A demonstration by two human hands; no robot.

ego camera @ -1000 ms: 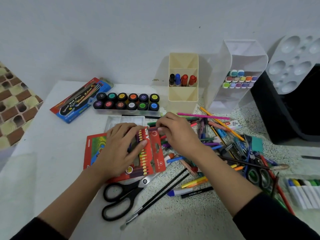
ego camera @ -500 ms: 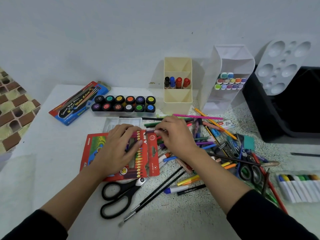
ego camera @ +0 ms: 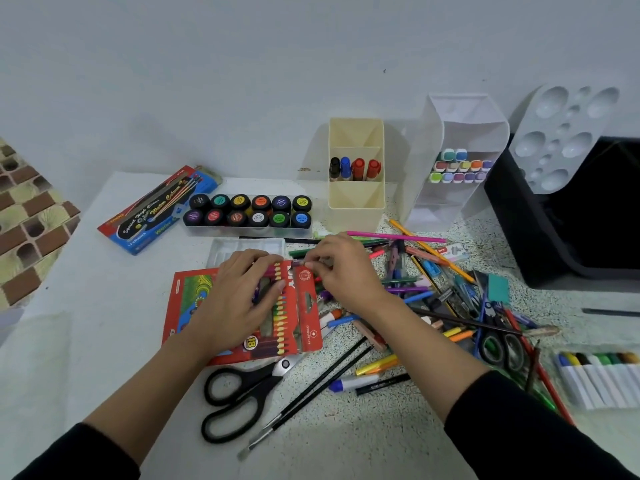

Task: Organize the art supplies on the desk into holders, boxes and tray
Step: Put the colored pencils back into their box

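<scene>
Much of the red crayon box (ego camera: 187, 299) is covered by the left hand (ego camera: 239, 299), which is laid flat on it with fingers spread. The marker set (ego camera: 602, 379) at the lower right is cut off by the frame edge. At the box's upper end, in the centre of the frame, a small purplish stick (ego camera: 297, 263) is pinched by the right hand (ego camera: 343, 271) — its kind is hard to make out. Loose pens (ego camera: 415, 289) are piled on the bench (ego camera: 86, 323) just right of the hands. Further up, four markers (ego camera: 356, 168) are held in the cream holder (ego camera: 356, 202), and pastel-capped markers (ego camera: 457, 166) in the white holder (ego camera: 450, 209).
</scene>
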